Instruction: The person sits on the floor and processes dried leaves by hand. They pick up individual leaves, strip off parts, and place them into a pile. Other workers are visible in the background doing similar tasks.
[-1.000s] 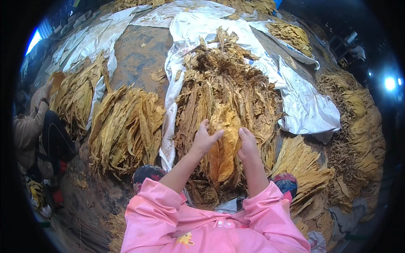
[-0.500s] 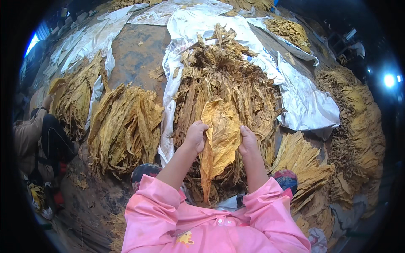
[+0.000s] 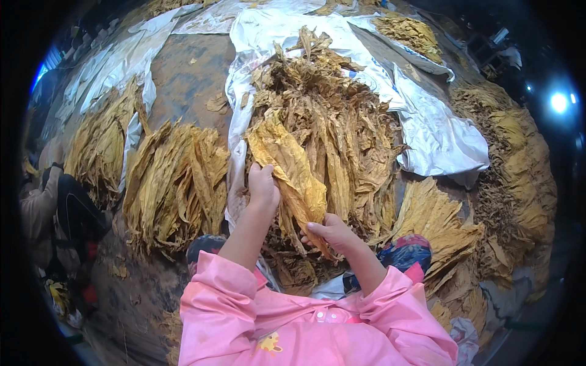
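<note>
Over the brown leaf pile (image 3: 360,155), the yellow leaf (image 3: 293,174) is pinched by the fingers of the right hand (image 3: 337,234) near its lower end and of the left hand (image 3: 264,188) at its left edge, and is best held lightly, lest it be torn.

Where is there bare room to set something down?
Brown ground is mostly bare beyond the left leaf pile, between the left white sheet and central white sheet. The right white sheet shows an uncovered stretch between the central leaf pile and right leaf heap. Crowded: under the left hand and right hand, holding a yellow leaf over that central pile.
</note>
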### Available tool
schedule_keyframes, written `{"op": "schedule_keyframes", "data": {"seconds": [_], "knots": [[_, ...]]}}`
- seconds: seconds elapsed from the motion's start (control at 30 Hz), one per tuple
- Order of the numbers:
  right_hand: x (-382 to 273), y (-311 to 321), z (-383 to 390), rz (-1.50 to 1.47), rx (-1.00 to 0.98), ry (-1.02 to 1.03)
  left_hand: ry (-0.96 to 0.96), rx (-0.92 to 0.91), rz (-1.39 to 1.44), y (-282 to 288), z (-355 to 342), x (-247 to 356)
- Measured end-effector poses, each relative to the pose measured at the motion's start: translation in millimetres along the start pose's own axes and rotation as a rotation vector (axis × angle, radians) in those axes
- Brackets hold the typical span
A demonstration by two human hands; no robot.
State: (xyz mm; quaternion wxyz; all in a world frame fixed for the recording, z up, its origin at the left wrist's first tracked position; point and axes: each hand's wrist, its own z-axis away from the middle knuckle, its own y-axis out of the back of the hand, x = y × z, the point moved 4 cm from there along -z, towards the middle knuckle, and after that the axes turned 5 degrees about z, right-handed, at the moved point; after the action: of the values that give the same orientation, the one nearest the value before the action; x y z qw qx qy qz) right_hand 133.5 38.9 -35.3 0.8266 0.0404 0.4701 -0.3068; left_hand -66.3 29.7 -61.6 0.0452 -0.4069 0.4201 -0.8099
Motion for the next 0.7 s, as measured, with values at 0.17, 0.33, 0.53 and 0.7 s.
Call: {"op": "schedule_keyframes", "data": {"seconds": [0.17, 0.33, 0.53, 0.7], "knots": [[-25.9, 17.8, -8.1, 0.331, 0.319, 0.143, -0.245, 0.140, -0.969, -44.7, 34.6, 36.8], [-51.5, -16.6, -8.4, 1.069, 0.411, 0.596, -0.186, -0.310, -1.161, -10.8, 2.8, 1.5], [-56.6, 12.4, -1.3, 0.705, 0.456, 0.468, -0.001, 0.006, -0.504, -36.0, 24.1, 20.9], [-108.3, 79.6, 46.8, -0.005, 0.513, 0.473, -0.055, -0.098, -0.654, -25.3, 28.4, 10.1]]}}
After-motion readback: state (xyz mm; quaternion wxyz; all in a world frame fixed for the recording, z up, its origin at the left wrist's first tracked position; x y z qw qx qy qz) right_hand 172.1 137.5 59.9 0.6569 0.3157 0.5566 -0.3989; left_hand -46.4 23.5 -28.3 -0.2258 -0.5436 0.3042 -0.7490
